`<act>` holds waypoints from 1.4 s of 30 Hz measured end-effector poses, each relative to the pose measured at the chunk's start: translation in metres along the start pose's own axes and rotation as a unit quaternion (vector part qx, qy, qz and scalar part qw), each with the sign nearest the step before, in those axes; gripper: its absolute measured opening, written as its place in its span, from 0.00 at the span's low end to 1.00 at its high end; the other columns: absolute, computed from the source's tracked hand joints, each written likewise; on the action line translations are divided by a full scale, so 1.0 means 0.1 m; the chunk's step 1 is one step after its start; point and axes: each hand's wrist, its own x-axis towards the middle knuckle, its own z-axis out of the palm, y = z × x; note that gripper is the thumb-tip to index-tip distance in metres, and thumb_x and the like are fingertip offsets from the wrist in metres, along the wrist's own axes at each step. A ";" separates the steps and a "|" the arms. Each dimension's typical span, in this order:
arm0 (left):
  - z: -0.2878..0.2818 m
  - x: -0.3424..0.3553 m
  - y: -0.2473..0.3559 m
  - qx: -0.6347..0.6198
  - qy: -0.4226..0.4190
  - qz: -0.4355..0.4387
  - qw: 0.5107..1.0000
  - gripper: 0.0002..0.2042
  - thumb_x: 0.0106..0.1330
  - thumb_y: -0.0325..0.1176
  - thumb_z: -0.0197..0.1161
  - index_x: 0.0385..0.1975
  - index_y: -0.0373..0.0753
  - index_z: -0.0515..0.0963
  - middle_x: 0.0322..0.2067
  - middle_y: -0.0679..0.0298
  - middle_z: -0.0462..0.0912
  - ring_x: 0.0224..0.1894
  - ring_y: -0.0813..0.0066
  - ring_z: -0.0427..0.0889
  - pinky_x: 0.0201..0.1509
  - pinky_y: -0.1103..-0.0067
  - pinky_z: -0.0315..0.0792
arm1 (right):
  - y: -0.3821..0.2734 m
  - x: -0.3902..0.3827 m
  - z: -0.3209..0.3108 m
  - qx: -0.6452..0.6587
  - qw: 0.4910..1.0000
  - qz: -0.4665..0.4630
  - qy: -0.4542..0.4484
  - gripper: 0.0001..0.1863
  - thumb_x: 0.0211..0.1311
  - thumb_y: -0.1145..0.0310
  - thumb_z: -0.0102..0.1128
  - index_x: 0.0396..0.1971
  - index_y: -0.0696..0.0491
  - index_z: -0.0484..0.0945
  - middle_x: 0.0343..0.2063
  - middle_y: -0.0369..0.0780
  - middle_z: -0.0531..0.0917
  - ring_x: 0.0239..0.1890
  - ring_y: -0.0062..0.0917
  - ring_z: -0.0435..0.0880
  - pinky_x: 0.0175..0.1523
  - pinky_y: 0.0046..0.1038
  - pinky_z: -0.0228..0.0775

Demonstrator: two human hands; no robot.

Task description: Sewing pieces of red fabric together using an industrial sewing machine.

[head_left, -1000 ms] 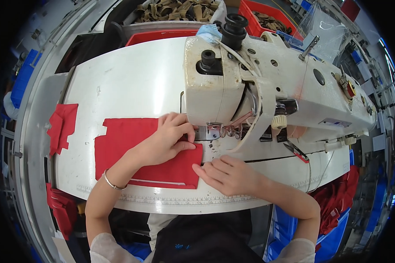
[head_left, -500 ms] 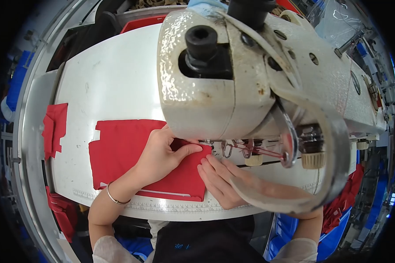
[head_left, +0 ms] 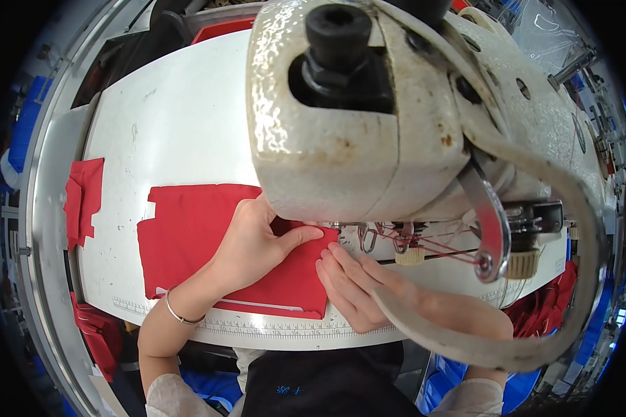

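red cotton-like fabric panel (head_left: 188, 243) lies flat on the white sewing table (head_left: 174, 125), and its right edge is just under the fingers, near the needle area of the cream sewing machine head (head_left: 355, 118), which hides the needle itself. left hand (head_left: 254, 243) rests palm down on the cloth, the fingers together and the thumb stretched to the right along the top corner, so the piece seems to be kept flat and stopped from sliding. right hand (head_left: 358, 285) lies beside it, its fingers pressed together and a little bent, the tips touching the edge of the fabric just below the left thumb; i judge it steers the edge toward the presser foot, though i cannot tell if anything is pinched between them. red thread (head_left: 445, 249) runs to the right of the fingertips. a ruler strip (head_left: 257, 326) along the table edge passes below both wrists. a smaller red cloth piece (head_left: 83, 201) waits well apart, left of the fingers. a thin bracelet (head_left: 177, 313) sits on the left wrist.
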 end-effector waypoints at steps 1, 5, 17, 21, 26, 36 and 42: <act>0.00 -0.01 0.02 0.001 0.001 -0.001 1.000 0.10 0.54 0.24 0.68 0.36 0.31 0.78 0.32 0.54 0.84 0.33 0.66 0.84 0.39 0.77 0.75 | 0.00 0.00 0.01 -0.001 1.000 -0.005 0.007 0.13 0.49 0.70 0.54 0.33 0.58 0.82 0.35 0.43 0.84 0.45 0.33 0.83 0.42 0.23 0.71; 0.01 -0.02 0.10 0.097 0.009 0.047 0.994 0.11 0.53 0.23 0.68 0.36 0.31 0.78 0.33 0.54 0.83 0.33 0.66 0.83 0.38 0.76 0.75 | -0.02 0.01 0.03 -0.010 1.000 0.004 0.028 0.19 0.36 0.68 0.57 0.31 0.63 0.81 0.32 0.44 0.82 0.42 0.32 0.80 0.49 0.35 0.76; 0.10 -0.14 -0.17 0.365 0.027 0.339 0.867 0.11 0.48 0.22 0.65 0.33 0.32 0.79 0.39 0.54 0.78 0.39 0.59 0.77 0.37 0.72 0.74 | -0.18 -0.04 0.06 0.106 0.987 0.117 -0.036 0.20 0.42 0.71 0.54 0.38 0.63 0.79 0.40 0.49 0.81 0.49 0.38 0.80 0.37 0.22 0.71; 0.14 -0.15 -0.23 0.388 0.062 0.362 0.845 0.11 0.46 0.22 0.64 0.33 0.32 0.80 0.36 0.57 0.79 0.36 0.62 0.78 0.36 0.74 0.75 | -0.15 -0.03 0.09 0.121 0.984 0.126 -0.044 0.19 0.44 0.70 0.54 0.38 0.62 0.80 0.40 0.47 0.81 0.49 0.36 0.80 0.39 0.21 0.71; 0.08 -0.04 -0.18 0.383 0.032 0.337 0.860 0.11 0.46 0.22 0.65 0.31 0.32 0.80 0.33 0.59 0.79 0.34 0.62 0.78 0.35 0.73 0.75 | -0.10 -0.07 0.20 0.131 0.981 0.136 -0.040 0.18 0.48 0.65 0.57 0.41 0.53 0.79 0.42 0.37 0.81 0.46 0.29 0.79 0.50 0.29 0.71; 0.06 0.03 -0.15 0.350 0.009 0.312 0.883 0.09 0.48 0.21 0.64 0.31 0.32 0.80 0.30 0.57 0.78 0.33 0.58 0.78 0.35 0.68 0.73 | 0.01 -0.14 0.23 0.014 0.995 0.046 -0.092 0.23 0.49 0.60 0.56 0.49 0.42 0.76 0.50 0.35 0.78 0.50 0.26 0.78 0.50 0.33 0.73; 0.05 0.01 -0.17 0.364 0.006 0.300 0.882 0.08 0.49 0.22 0.64 0.31 0.32 0.79 0.31 0.56 0.78 0.34 0.58 0.78 0.36 0.67 0.73 | 0.10 -0.07 0.11 -0.082 0.985 -0.022 -0.152 0.23 0.51 0.60 0.57 0.49 0.47 0.76 0.50 0.37 0.78 0.51 0.27 0.78 0.51 0.32 0.73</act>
